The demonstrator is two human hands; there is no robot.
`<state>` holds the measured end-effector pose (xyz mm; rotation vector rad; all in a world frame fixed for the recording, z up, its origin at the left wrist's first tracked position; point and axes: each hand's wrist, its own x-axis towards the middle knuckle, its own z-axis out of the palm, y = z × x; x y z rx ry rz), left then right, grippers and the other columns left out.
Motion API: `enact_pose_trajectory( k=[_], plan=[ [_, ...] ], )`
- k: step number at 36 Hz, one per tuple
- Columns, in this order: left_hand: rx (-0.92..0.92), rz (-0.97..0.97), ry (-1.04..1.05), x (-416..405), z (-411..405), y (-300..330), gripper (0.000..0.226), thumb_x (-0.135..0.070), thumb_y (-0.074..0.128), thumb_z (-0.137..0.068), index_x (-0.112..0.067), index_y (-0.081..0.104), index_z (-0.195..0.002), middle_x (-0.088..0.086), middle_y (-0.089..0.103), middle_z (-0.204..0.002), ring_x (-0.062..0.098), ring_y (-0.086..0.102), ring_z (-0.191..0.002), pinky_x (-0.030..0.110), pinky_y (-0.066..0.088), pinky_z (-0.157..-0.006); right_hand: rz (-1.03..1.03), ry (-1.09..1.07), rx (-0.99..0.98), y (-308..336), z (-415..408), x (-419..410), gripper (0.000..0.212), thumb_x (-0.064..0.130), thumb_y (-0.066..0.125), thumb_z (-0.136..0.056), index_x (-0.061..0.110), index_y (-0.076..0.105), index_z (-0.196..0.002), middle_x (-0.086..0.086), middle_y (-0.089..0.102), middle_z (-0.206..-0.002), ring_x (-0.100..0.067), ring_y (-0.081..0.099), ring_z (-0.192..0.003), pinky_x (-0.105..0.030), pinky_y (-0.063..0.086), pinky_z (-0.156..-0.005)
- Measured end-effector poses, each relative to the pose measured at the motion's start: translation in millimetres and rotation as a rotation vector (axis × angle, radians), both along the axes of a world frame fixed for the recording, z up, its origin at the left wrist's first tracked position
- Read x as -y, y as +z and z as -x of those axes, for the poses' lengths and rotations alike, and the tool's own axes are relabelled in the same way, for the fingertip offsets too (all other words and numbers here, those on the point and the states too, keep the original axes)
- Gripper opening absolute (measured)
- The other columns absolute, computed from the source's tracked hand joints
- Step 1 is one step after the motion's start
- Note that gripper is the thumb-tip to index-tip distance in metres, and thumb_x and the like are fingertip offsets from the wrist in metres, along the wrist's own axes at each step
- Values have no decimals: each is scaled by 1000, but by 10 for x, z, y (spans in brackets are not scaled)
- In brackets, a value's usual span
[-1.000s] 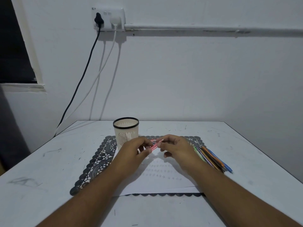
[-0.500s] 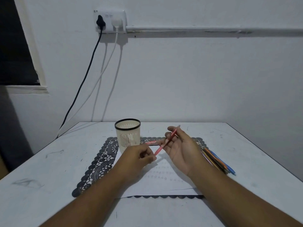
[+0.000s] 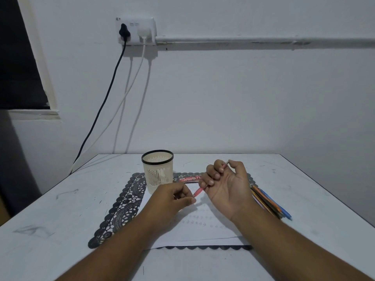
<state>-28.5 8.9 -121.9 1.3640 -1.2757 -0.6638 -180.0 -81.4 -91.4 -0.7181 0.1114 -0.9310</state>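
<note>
My right hand [image 3: 227,185] is turned palm up above the paper, its fingers curled round a thin red pencil [image 3: 197,191] that slants from upper right to lower left. My left hand [image 3: 174,199] sits just left of it, thumb and forefinger pinched together at the pencil's lower tip. Whether something else small lies between those fingertips is too fine to tell. The middle of the pencil is hidden by my right fingers.
A cream slotted cup [image 3: 158,171] with a black rim stands on a black lace mat [image 3: 121,209]. A white sheet [image 3: 203,230] lies on the mat, with a red lead box [image 3: 189,178] behind it. Several coloured pencils [image 3: 269,203] lie at the right. Cables [image 3: 97,118] hang from the wall socket [image 3: 136,31].
My right hand turned palm up and lifted the pencil from flat to slanted. My left hand slid off the shaft down to the pencil's lower tip.
</note>
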Motion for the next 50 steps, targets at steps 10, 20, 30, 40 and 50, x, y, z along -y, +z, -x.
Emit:
enact_pose_trajectory(
  k=[10, 20, 30, 40, 50],
  plan=[
    [-151, 19, -33, -5, 15, 22, 14, 8, 72, -86, -3, 72, -77, 6, 56, -67, 12, 48, -62, 15, 41, -58, -19, 18, 51, 24, 33, 14, 32, 36, 42, -89, 15, 40, -65, -3, 29, -67, -20, 29, -59, -35, 34, -63],
    [-104, 13, -18, 27, -17, -7, 15, -1, 76, -86, -10, 72, -74, 5, 56, -67, 17, 48, -67, 27, 36, -64, 10, 52, 58, 30, 55, 35, 28, 33, 43, -89, 16, 37, -67, -3, 27, -69, -20, 27, -61, -35, 34, -64],
    [-63, 37, 16, 8, -30, -4, 12, -7, 78, -87, -11, 72, -76, 7, 57, -70, 17, 48, -69, 30, 35, -66, -22, 53, 57, 37, 33, 18, 31, 39, 47, -93, 14, 53, -76, -3, 38, -71, -21, 40, -63, -37, 42, -74],
    [53, 37, 84, 29, -91, -2, 14, -11, 78, -88, -14, 71, -76, 2, 55, -65, 15, 47, -63, 29, 35, -62, -67, 25, 62, 13, -4, 15, 29, 38, 48, -92, 14, 50, -76, -5, 44, -72, -23, 44, -66, -48, 48, -93],
    [179, 41, 69, 21, -47, -19, 16, -11, 79, -86, -18, 72, -74, -5, 61, -64, 9, 51, -62, 28, 39, -61, -23, 10, 51, 28, 21, -3, 27, 33, 42, -88, 17, 37, -66, -2, 27, -69, -19, 27, -60, -35, 29, -64]
  ],
)
